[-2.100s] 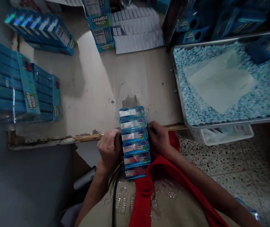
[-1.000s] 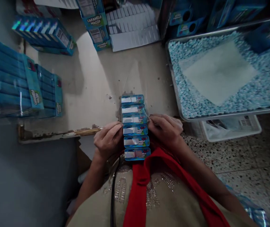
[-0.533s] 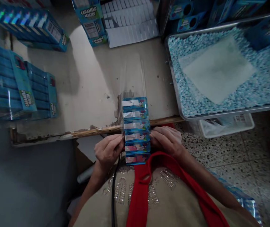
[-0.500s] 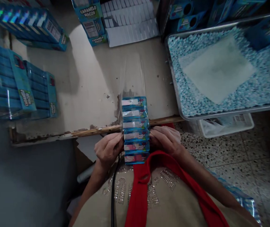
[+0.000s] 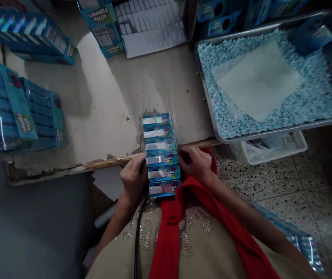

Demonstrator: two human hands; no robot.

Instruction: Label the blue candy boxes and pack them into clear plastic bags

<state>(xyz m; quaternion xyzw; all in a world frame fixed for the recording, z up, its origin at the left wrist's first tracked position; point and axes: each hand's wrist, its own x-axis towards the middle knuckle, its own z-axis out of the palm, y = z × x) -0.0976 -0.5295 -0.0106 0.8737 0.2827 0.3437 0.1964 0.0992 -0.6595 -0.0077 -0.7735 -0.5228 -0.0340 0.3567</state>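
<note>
A column of several small blue boxes [image 5: 161,159] in a clear plastic sleeve lies across the table's front edge, its near end close to my body. Closed around the left side of the sleeved boxes is my left hand [image 5: 134,175]. On their right side my right hand [image 5: 197,164] has its fingers curled and pressed against the sleeve. Fingertips of both hands are partly hidden beside the boxes. The far end of the clear sleeve stretches over the tabletop beyond the boxes.
A metal tray [image 5: 219,133] of light blue candies with a paper sheet stands at the right, above a white basket [image 5: 276,159]. Wrapped blue packs [image 5: 23,112] are at the left. Boxes and a white slotted sheet [image 5: 154,42] stand at the back.
The view has shifted slightly, so the table and tray appear further left. My right hand's fingers are more curled, and the far boxes lie a little differently in the sleeve.
</note>
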